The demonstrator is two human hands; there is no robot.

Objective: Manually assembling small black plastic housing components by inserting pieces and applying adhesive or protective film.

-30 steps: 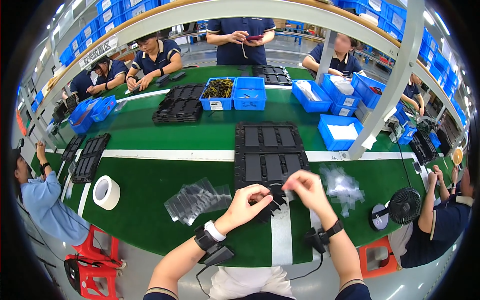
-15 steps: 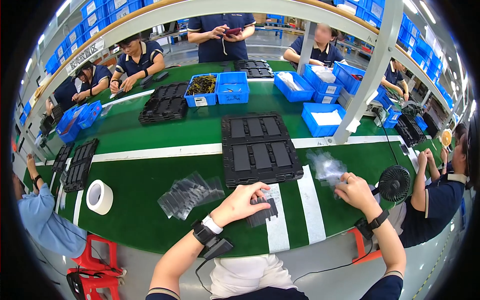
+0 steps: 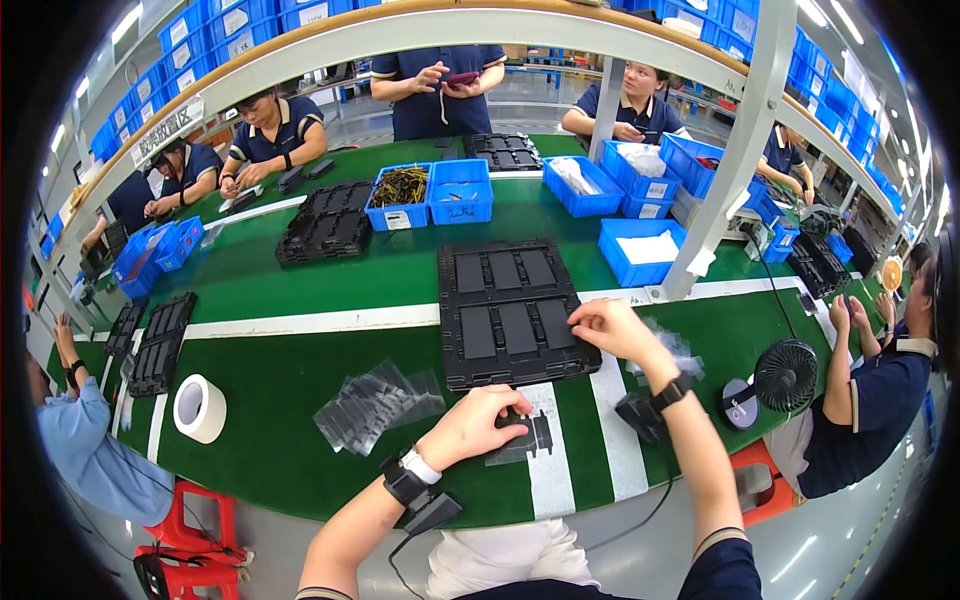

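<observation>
My left hand (image 3: 478, 426) is closed, its fingertips pressed on a small stack of clear plastic film pieces (image 3: 537, 436) with notched edges that lies on the green table by a white strip. My right hand (image 3: 615, 332) reaches over the right edge of a black tray (image 3: 470, 372), fingers curled together beside a flat black rectangular piece (image 3: 554, 322) in its near row. Whatever those fingertips may hold is too small to make out. The tray carries several such pieces in two rows. To the left lies a loose fan of clear film strips (image 3: 372, 408).
More clear film (image 3: 668, 350) lies behind my right forearm. A tape roll (image 3: 200, 408) stands at left, and a small black fan (image 3: 786, 376) at right. Blue bins (image 3: 640, 256) and a white shelf post (image 3: 728, 190) rise beyond the tray. Co-workers sit around the table.
My right hand has moved left and away from me, from the clear film at right to the tray's right edge. The left hand stays on its film stack.
</observation>
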